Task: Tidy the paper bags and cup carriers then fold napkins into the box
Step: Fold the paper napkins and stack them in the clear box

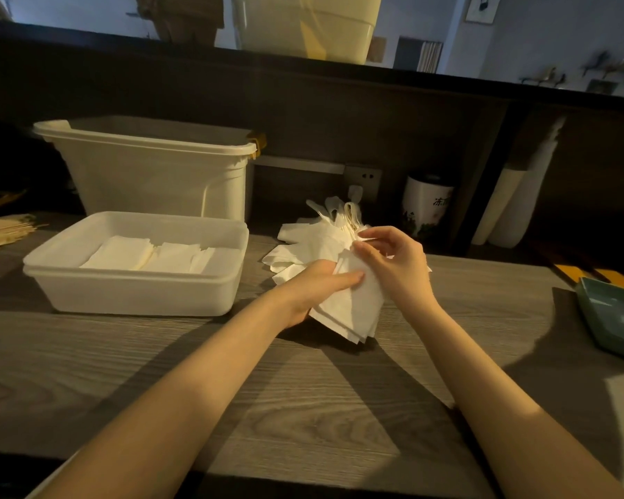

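Observation:
A stack of white napkins (353, 307) is lifted off the wooden counter at the middle. My left hand (314, 286) grips the stack from the left, its thumb lying across the top sheet. My right hand (389, 261) pinches the upper edge of the napkins between thumb and fingers. Behind them, more loose white napkins (303, 246) lie in a messy pile on the counter. A shallow white box (51, 279) stands to the left, with folded napkins (148, 257) lying flat inside it.
A tall white bin (152, 174) stands behind the box. Wooden sticks (4, 230) lie at the far left. A white canister (427, 207) and rolled paper (512, 210) stand at the back right. A green dish (613, 315) sits at the right edge.

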The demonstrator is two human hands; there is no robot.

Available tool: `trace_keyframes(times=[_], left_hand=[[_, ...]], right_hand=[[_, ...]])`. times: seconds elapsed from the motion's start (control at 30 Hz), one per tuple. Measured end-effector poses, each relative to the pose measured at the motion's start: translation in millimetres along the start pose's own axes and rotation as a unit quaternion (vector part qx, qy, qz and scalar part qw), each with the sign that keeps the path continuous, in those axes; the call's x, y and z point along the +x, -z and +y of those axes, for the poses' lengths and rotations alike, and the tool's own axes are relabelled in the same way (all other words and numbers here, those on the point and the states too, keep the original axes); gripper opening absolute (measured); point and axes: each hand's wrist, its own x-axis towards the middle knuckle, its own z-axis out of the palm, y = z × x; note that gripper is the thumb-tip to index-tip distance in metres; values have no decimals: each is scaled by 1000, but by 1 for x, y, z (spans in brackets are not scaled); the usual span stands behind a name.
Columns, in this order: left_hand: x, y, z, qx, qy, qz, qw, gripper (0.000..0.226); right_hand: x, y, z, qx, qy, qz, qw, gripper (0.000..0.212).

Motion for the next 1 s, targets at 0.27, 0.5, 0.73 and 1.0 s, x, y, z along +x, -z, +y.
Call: trace_keyframes(times=[0.27,0.5,0.73,1.0], left_hand=[[4,-1,-1,-234,31,147,961,14],[9,-1,-5,-225,51,183,956,24],[13,14,-5,-246,31,210,946,27],[15,28,-7,-215,23,244,945,32]], right_hand=[[-6,-19,-1,143,-196,-92,966,58],[-15,-25,-8,65,-132,-174,974,64],[1,-2,20,-100,-81,-55,990,37],[2,14,47,-296,-57,-119,946,37]])
